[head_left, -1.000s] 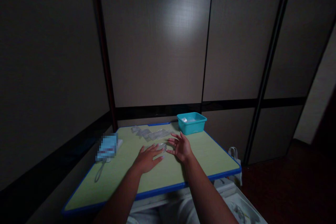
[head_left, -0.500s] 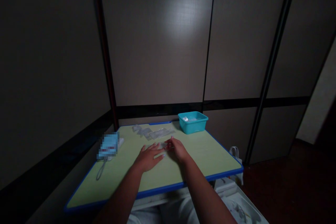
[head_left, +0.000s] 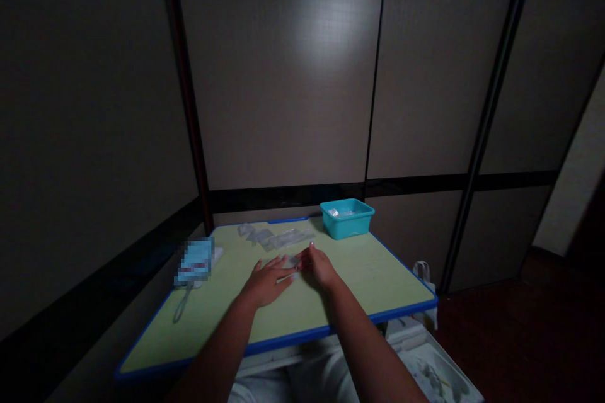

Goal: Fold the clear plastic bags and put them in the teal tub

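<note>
My left hand [head_left: 267,282] lies palm down on the pale green table [head_left: 378,283], its fingers spread over the near side of a small clear plastic piece [head_left: 292,261]. Just to the right, my right hand [head_left: 319,266] is curled, fingers bent inward, around something small and reddish that its fingers mostly hide. The two hands nearly meet at the plastic. Beyond them lie flat clear plastic bags [head_left: 290,238] and more crumpled ones [head_left: 259,237].
At the table's back right stands a turquoise basket [head_left: 347,225] with clear packets inside. A blurred blue item [head_left: 196,260] with a strap lies at the left edge. Below right are a white bag [head_left: 430,308] and an open drawer or tray [head_left: 454,368].
My right hand's fingers have shifted slightly at the plastic. My left hand stays nearly where it was.
</note>
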`<state>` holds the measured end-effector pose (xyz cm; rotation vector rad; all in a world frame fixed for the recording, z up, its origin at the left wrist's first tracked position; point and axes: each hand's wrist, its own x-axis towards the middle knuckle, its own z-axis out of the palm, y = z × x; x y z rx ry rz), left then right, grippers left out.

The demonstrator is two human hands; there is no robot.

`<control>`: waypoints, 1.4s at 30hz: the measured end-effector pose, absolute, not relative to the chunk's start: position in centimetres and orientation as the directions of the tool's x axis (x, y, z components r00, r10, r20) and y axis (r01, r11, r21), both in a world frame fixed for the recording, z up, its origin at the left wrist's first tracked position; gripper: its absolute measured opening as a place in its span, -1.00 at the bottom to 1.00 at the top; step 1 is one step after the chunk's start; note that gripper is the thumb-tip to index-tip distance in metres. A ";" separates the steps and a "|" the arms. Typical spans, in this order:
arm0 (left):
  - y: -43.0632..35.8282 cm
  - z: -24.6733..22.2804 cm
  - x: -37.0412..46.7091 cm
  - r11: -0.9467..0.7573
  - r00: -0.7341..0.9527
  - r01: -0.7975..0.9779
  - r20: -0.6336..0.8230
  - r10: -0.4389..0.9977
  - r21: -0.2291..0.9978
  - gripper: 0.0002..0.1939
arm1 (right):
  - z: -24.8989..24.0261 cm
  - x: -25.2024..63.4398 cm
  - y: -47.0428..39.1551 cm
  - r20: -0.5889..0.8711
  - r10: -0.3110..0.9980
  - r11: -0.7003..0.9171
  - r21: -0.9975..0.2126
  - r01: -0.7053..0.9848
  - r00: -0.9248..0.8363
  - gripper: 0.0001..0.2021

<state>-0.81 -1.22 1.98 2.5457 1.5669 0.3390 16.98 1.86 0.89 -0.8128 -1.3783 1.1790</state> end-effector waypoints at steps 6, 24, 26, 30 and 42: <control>-1.3 1.9 -0.9 -0.449 0.428 0.859 0.135 0.893 0.246 -0.61 | 0.7 17.3 2.1 0.308 0.949 0.309 -0.951 0.006 -0.070 -0.32; 0.1 0.8 -1.6 -0.385 0.233 0.841 0.388 0.892 0.379 -0.59 | 0.1 17.5 1.4 0.497 0.865 0.444 -0.699 0.561 -0.065 -0.68; 0.1 0.7 -1.5 -0.363 0.227 0.853 0.359 0.905 0.375 -0.60 | 0.3 17.5 1.8 0.516 0.856 0.447 -0.760 0.472 0.020 -0.71; -0.1 0.5 -1.2 -0.382 0.302 0.871 0.277 0.912 0.309 -0.61 | 0.9 17.5 2.3 0.356 0.921 0.353 -0.934 0.049 0.158 -0.70; -0.1 0.4 -1.2 -0.388 0.318 0.871 0.256 0.913 0.303 -0.61 | 2.3 17.9 1.3 0.102 0.994 0.069 -0.883 -0.464 -0.046 -0.67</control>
